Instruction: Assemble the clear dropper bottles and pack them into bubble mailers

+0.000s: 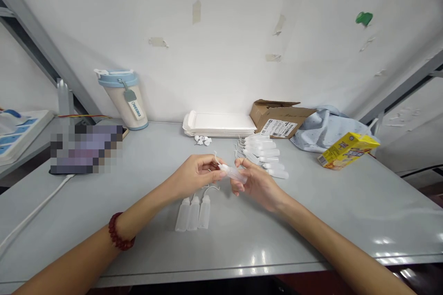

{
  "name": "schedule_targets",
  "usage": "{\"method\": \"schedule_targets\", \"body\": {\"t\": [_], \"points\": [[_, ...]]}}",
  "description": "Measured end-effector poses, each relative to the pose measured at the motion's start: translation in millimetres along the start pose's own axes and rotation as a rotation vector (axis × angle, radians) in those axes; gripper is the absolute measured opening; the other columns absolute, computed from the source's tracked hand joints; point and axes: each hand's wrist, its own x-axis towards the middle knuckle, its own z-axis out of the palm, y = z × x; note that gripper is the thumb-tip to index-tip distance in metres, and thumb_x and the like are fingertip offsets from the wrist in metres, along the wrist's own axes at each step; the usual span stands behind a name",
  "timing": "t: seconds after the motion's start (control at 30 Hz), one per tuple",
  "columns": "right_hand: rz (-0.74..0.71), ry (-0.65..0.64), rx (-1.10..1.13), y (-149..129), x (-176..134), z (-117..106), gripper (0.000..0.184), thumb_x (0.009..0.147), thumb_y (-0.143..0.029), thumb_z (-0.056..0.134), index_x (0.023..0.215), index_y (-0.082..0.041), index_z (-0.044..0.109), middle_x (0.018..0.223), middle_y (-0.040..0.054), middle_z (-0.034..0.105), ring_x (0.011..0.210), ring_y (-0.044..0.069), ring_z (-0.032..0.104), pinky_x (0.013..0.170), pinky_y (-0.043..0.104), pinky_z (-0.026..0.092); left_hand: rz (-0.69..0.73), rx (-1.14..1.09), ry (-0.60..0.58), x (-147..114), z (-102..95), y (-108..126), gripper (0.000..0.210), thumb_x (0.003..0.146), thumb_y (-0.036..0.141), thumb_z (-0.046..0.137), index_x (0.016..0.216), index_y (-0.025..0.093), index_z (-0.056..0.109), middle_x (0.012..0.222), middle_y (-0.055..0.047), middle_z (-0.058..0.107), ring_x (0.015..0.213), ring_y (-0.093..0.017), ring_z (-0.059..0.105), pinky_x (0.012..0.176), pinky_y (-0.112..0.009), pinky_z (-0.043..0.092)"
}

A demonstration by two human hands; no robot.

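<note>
A small translucent squeeze bottle (238, 174) with a thin bent spout lies tilted between my two hands, above the middle of the table. My left hand (199, 174) pinches it near the cap and spout end. Around the bottle's body are the closed fingers of my right hand (261, 184). Three similar bottles (193, 214) lie side by side below my left hand, their spouts pointing away from me. Several more bottles (263, 150) lie in a loose row beyond my right hand. A little pile of white caps (202, 140) sits farther back.
Behind the caps lies a stack of white padded envelopes (221, 124), beside an open cardboard box (280, 120). A pale blue cloth (328, 124) and a yellow carton (349, 150) are at right. A tumbler (124, 101), a phone (88, 150) and its white cable (38, 207) are at left.
</note>
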Motion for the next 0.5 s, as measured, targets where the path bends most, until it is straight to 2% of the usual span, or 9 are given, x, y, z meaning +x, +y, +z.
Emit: {"method": "schedule_targets", "body": {"t": [0.17, 0.37, 0.5], "points": [[-0.016, -0.016, -0.067, -0.3, -0.1, 1.8, 0.006, 0.084, -0.026, 0.045, 0.087, -0.021, 0.043, 0.058, -0.0036, 0.049, 0.056, 0.012, 0.043, 0.060, 0.027, 0.035, -0.019, 0.021, 0.015, 1.3, 1.7, 0.2, 0.014, 0.079, 0.030, 0.057, 0.081, 0.016, 0.059, 0.066, 0.002, 0.056, 0.065, -0.012, 0.053, 0.062, -0.024, 0.046], [-0.137, 0.089, -0.386, -1.6, -1.6, 3.0, 0.021, 0.081, -0.033, 0.058, 0.093, -0.021, 0.046, 0.073, -0.0015, 0.055, 0.066, 0.011, 0.047, 0.064, 0.026, 0.035, -0.028, 0.059, 0.101, 4.7, 0.7, -7.0, 0.023, 0.080, 0.038, 0.055, 0.074, 0.016, 0.057, 0.062, 0.002, 0.054, 0.059, -0.011, 0.052, 0.058, -0.023, 0.043], [-0.138, 0.067, -0.466, -1.2, -3.1, 1.7, 0.024, 0.085, -0.039, 0.052, 0.097, -0.020, 0.045, 0.073, 0.0004, 0.060, 0.063, 0.011, 0.050, 0.064, 0.027, 0.037, -0.013, 0.051, 0.071, 4.4, -0.2, -8.4, 0.024, 0.080, 0.039, 0.055, 0.076, 0.016, 0.058, 0.065, 0.001, 0.056, 0.060, -0.011, 0.052, 0.058, -0.023, 0.043]]}}
